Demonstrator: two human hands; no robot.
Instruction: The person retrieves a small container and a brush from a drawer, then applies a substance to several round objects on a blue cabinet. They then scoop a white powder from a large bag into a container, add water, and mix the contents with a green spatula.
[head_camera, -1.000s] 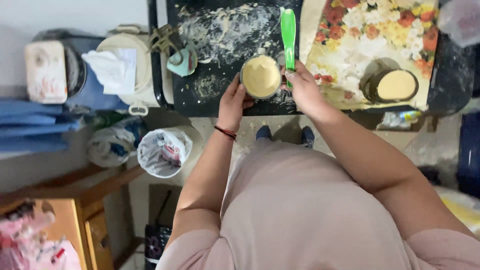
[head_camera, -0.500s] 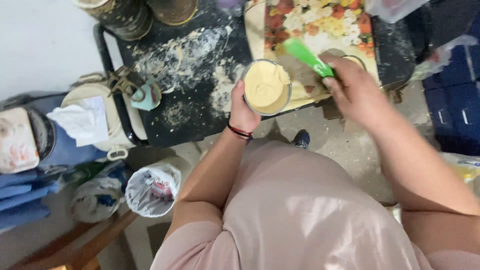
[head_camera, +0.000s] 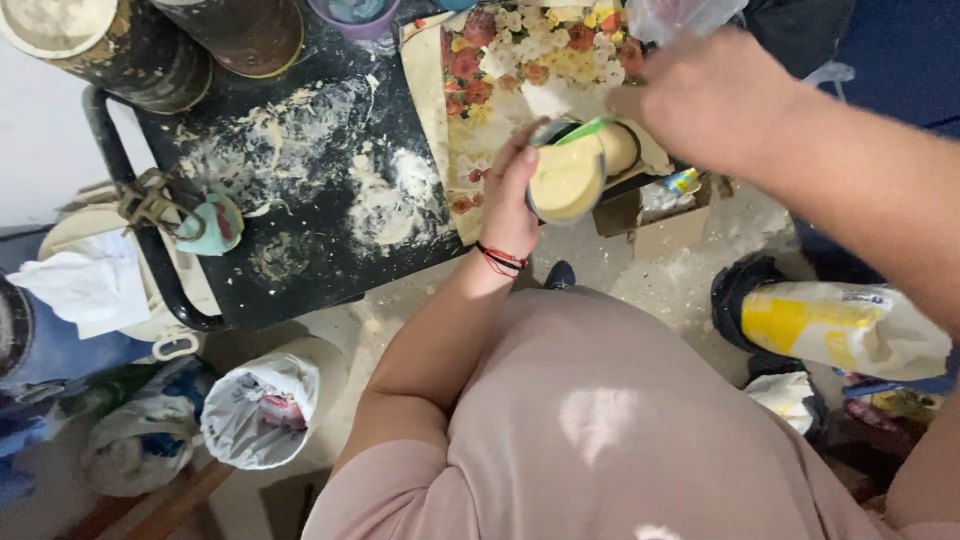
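Left hand (head_camera: 510, 205) had its grip wrapped around a round cup of pale batter (head_camera: 566, 180) over the floral tray (head_camera: 470, 90) at the desk's front edge. Right hand (head_camera: 715, 95) was pinching a green spatula (head_camera: 585, 130) into it.

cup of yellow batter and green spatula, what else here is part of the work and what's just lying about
In use:
left hand holding the cup of yellow batter
right hand on the green spatula
floral cloth under them

Lying about:
lined waste bin
yellow and white bag
dark tins
white rag
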